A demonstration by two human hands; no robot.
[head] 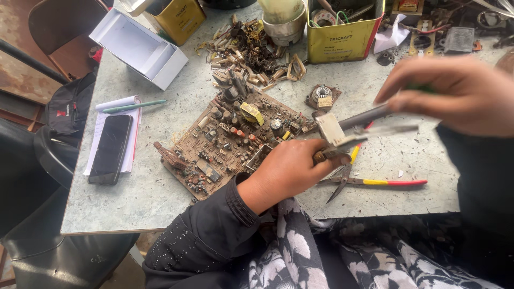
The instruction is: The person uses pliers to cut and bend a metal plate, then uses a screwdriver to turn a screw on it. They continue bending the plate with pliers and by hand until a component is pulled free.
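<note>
- Left hand point(289, 171) closed around a small part point(330, 130), pale and boxy with a brown stub at the bottom, raised above the table point(160, 208) edge, likely to steady it for the tool.
- Right hand point(455, 93), blurred, gripping a grey-barrelled tool point(364, 116) with its tip against the part.
- Circuit board point(230, 142) flat just beside the left hand: brown, dusty, crowded with components.
- Pliers point(375, 182) with red and yellow handles lying under the hands, within reach.
</note>
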